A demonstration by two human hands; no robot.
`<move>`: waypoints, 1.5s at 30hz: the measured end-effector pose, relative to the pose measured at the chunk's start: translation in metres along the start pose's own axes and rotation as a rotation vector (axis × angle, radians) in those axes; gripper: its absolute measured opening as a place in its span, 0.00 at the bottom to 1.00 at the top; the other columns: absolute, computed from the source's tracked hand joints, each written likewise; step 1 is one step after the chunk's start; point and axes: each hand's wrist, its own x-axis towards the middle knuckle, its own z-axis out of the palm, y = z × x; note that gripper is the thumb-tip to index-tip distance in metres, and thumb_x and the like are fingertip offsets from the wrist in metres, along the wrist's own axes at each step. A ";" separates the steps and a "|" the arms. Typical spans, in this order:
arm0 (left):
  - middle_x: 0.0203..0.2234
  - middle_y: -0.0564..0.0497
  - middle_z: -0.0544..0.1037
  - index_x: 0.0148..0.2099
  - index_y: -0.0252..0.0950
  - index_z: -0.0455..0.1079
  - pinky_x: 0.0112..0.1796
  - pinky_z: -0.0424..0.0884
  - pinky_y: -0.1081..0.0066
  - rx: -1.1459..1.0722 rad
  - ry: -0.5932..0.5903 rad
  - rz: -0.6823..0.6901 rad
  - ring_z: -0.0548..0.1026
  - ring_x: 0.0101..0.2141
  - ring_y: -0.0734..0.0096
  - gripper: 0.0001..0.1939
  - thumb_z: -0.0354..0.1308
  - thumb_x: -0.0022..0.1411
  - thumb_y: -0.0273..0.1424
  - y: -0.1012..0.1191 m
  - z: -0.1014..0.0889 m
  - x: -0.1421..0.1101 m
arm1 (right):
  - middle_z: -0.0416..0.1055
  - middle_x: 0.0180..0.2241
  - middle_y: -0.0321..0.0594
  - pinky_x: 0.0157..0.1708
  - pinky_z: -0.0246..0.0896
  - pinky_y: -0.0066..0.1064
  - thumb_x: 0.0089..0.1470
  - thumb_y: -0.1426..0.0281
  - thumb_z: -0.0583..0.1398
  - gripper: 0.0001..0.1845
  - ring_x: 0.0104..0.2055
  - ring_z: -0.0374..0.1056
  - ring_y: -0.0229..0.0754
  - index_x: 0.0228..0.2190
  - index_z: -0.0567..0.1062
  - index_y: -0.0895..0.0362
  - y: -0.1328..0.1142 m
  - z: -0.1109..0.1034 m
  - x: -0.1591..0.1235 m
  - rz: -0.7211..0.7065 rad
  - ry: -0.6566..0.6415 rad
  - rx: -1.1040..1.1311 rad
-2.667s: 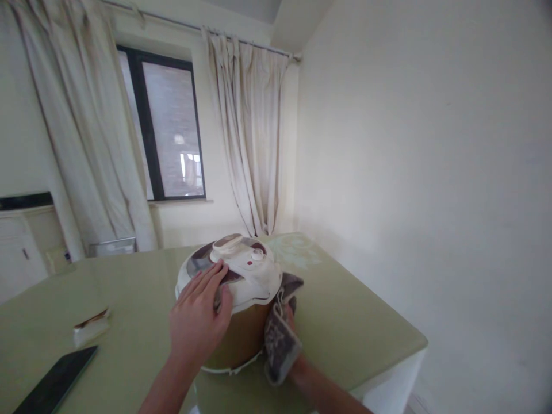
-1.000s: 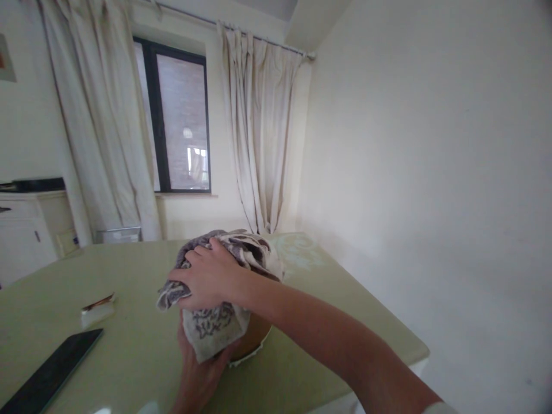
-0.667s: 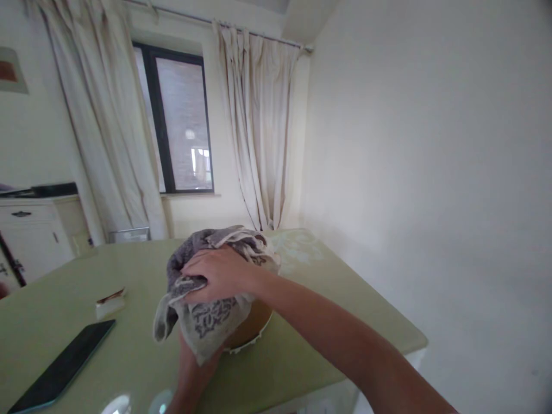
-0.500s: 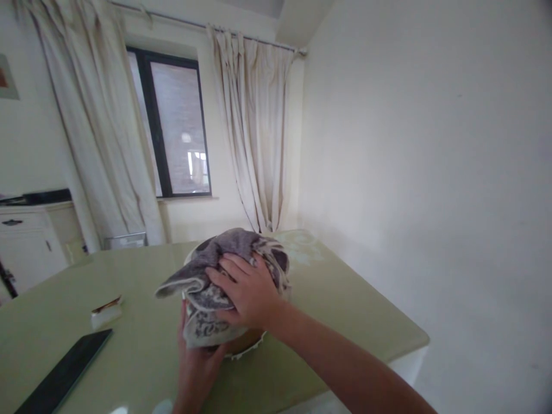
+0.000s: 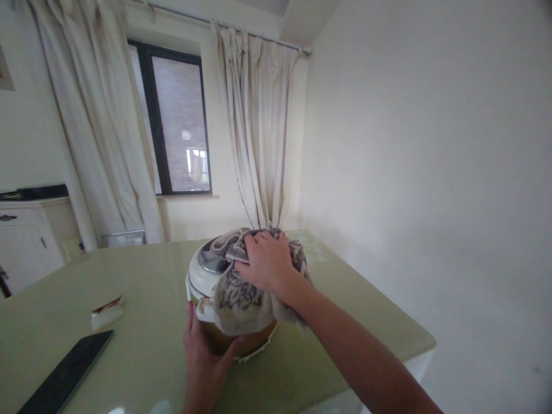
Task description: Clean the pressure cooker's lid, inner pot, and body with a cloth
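Note:
A round cooker [image 5: 206,275] with a white lid and brown body stands on the green table [image 5: 146,299]. A grey patterned cloth [image 5: 241,299] lies draped over the right part of its lid and hangs down its front. My right hand [image 5: 265,263] presses on the cloth on top of the lid, fingers curled into the fabric. My left hand [image 5: 204,365] lies against the cooker's lower front side, fingers spread on the brown body.
A dark phone [image 5: 64,376] lies at the table's near left, with a small white packet [image 5: 106,313] beyond it. The table's right edge [image 5: 414,339] is close to the white wall. Curtains and a window stand behind; a white cabinet [image 5: 26,236] is at left.
My right hand has slid the cloth from the left of the lid across to its right, uncovering the lid's left part. My left hand moved from the lid to the cooker's front.

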 end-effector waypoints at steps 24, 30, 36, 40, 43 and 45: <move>0.78 0.32 0.48 0.81 0.37 0.41 0.71 0.53 0.39 -0.027 0.044 0.013 0.49 0.76 0.35 0.59 0.66 0.60 0.55 0.024 -0.001 0.004 | 0.69 0.64 0.54 0.65 0.55 0.55 0.59 0.68 0.56 0.34 0.67 0.62 0.58 0.66 0.68 0.58 0.045 0.067 -0.079 0.253 0.347 0.357; 0.78 0.32 0.47 0.81 0.36 0.39 0.72 0.52 0.39 -0.001 0.043 0.048 0.48 0.76 0.36 0.58 0.64 0.62 0.53 0.020 0.000 0.002 | 0.60 0.72 0.52 0.68 0.43 0.68 0.58 0.58 0.63 0.40 0.72 0.54 0.62 0.69 0.63 0.48 0.013 0.039 -0.063 0.085 0.196 0.163; 0.77 0.31 0.51 0.80 0.34 0.43 0.71 0.55 0.38 0.020 0.055 0.028 0.51 0.75 0.35 0.58 0.65 0.60 0.56 0.018 0.000 0.002 | 0.80 0.50 0.50 0.57 0.65 0.53 0.59 0.48 0.62 0.28 0.55 0.74 0.58 0.54 0.75 0.52 0.031 0.018 0.015 0.211 -0.010 0.165; 0.76 0.31 0.52 0.80 0.34 0.44 0.71 0.55 0.38 0.046 0.068 0.048 0.52 0.75 0.34 0.59 0.66 0.59 0.56 0.010 0.003 0.002 | 0.82 0.48 0.48 0.48 0.69 0.42 0.58 0.50 0.64 0.24 0.51 0.77 0.56 0.48 0.79 0.52 0.054 0.029 0.045 0.347 -0.054 0.304; 0.77 0.30 0.51 0.80 0.34 0.42 0.70 0.55 0.37 0.082 0.071 0.064 0.51 0.75 0.34 0.61 0.66 0.59 0.55 0.005 0.004 0.001 | 0.82 0.47 0.44 0.47 0.69 0.38 0.56 0.53 0.66 0.20 0.51 0.77 0.54 0.46 0.80 0.50 0.067 0.041 0.049 0.405 -0.009 0.469; 0.77 0.30 0.51 0.81 0.34 0.40 0.70 0.55 0.37 0.094 0.079 0.069 0.51 0.75 0.34 0.62 0.67 0.59 0.56 0.003 0.005 0.000 | 0.82 0.45 0.43 0.47 0.68 0.37 0.56 0.56 0.67 0.17 0.50 0.77 0.53 0.45 0.80 0.50 0.073 0.049 0.046 0.412 0.044 0.551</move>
